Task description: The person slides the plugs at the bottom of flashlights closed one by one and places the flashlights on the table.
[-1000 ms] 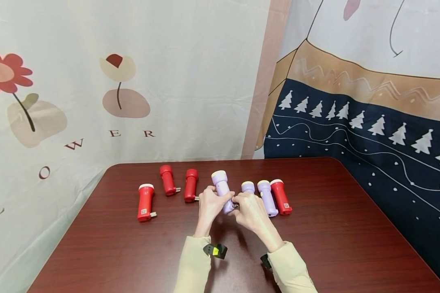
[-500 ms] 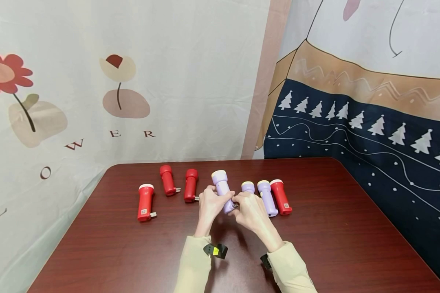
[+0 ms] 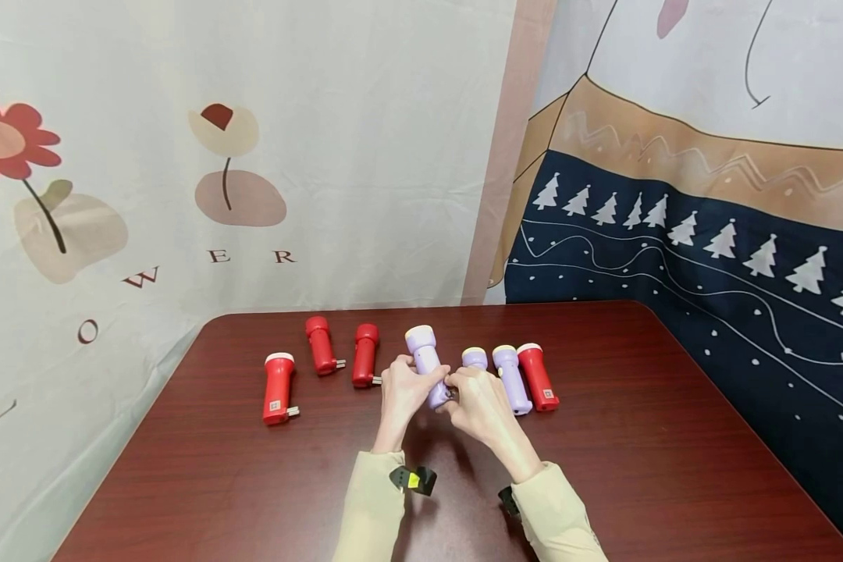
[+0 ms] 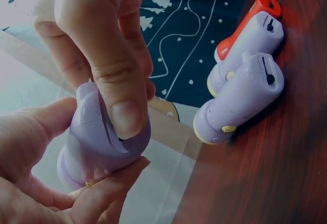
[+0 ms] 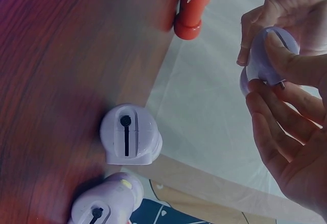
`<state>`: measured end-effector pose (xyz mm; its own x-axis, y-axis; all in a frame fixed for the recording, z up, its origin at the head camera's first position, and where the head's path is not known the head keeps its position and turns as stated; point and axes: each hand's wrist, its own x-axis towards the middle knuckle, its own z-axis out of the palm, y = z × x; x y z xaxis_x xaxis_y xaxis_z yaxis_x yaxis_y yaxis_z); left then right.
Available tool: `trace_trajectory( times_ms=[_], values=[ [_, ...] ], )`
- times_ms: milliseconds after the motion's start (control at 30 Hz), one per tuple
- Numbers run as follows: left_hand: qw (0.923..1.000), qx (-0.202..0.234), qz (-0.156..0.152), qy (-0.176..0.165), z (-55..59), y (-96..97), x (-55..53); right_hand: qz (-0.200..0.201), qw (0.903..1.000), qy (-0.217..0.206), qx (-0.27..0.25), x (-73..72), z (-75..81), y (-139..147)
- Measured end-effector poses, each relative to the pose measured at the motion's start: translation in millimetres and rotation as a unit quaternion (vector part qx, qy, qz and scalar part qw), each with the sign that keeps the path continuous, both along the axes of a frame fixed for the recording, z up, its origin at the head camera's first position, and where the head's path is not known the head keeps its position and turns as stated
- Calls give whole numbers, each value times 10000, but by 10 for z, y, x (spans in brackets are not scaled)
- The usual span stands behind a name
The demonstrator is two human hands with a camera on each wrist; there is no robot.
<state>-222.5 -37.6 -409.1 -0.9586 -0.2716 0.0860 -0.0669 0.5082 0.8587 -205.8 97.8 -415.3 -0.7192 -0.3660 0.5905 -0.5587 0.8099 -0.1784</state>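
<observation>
My left hand (image 3: 402, 394) grips a lavender flashlight (image 3: 425, 351) above the table, its wide head tilted away from me. At its base, my right hand (image 3: 481, 402) pinches the end. In the left wrist view the right thumb (image 4: 120, 99) lies over the slot in the flashlight's end. A small metal prong (image 5: 282, 85) sticks out beside the right fingers in the right wrist view. Two more lavender flashlights stand just right of my hands; one (image 3: 474, 358) is partly hidden behind the right hand, the other (image 3: 512, 381) is beside it.
A red flashlight (image 3: 538, 378) lies at the right end of the row. On the left are three red flashlights (image 3: 279, 389) with metal plug prongs sticking out. The brown table (image 3: 253, 484) ends at a printed curtain (image 3: 365, 156) behind.
</observation>
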Motion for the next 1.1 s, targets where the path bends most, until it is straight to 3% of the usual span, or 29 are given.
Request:
trace_trajectory(
  times_ms=[1100],
  values=[
    [9998,129,-36,-125,46,2,35,-77,9997,217,85,6,6,-4]
  ],
)
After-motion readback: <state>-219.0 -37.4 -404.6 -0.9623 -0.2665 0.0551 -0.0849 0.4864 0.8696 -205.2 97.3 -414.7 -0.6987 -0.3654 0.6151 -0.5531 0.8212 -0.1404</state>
